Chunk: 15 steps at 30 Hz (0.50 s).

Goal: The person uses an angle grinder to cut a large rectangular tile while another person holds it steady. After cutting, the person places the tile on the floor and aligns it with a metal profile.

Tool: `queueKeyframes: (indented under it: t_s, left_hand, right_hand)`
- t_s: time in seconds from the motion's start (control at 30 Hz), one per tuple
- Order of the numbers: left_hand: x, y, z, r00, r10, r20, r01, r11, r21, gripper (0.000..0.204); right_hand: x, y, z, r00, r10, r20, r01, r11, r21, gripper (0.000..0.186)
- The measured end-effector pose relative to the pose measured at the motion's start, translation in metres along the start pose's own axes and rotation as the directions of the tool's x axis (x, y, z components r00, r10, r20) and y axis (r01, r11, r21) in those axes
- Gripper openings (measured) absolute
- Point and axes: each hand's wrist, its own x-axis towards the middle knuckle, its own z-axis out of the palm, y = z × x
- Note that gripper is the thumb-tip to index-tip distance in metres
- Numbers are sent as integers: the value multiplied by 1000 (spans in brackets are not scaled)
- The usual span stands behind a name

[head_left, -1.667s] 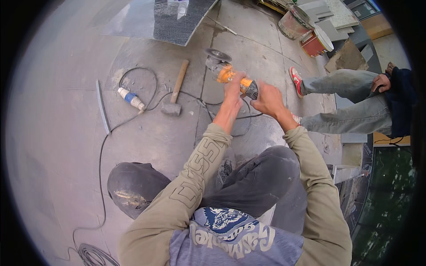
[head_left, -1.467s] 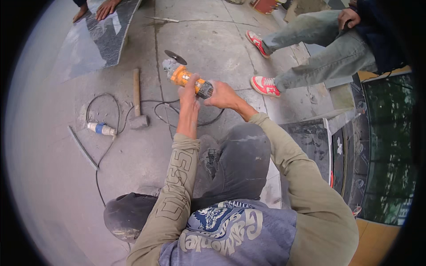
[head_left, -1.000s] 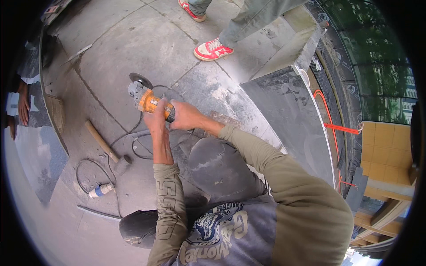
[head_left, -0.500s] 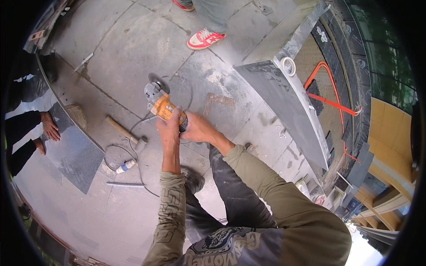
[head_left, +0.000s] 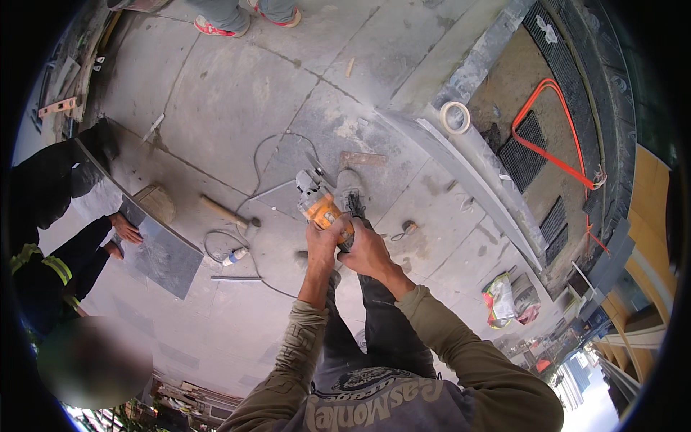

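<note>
My left hand point(head_left: 322, 247) and my right hand point(head_left: 368, 253) are both closed on an orange angle grinder point(head_left: 320, 204), held in front of me with its grey head pointing away. Its disc is partly hidden. Below it on the paving lie a looping cord point(head_left: 257, 173), a wooden-handled mallet point(head_left: 219, 210), a white-and-blue plug point(head_left: 235, 256) and a thin metal strip point(head_left: 235, 279). A small rusty plate point(head_left: 366, 158) lies beyond my shoe point(head_left: 350, 181).
At left a co-worker's hand point(head_left: 126, 228) rests on a dark stone slab point(head_left: 171, 266). Another person's red shoes point(head_left: 220, 27) stand at top. At right are a stone edge point(head_left: 481, 205), tape roll point(head_left: 455, 118), orange hose point(head_left: 543, 153), grates point(head_left: 526, 147) and bags point(head_left: 512, 299).
I have risen from a crouch to standing and turned, still gripping the grinder. The person in red shoes now appears farther off; the co-worker at left shows more.
</note>
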Motion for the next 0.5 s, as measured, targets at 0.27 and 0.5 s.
queueKeyframes:
  t_s: [0.27,0.5]
  left_hand:
    - [21,44,49,991,-67,-112,53,991,-125,39]
    - [30,94,51,995,-99,-27,94,986,-137,34]
  right_hand:
    - [21,-16,-42,998,16,-67,-18,999,-28,65]
    - [34,-66,-58,989,103,-105,-102,995,13,64]
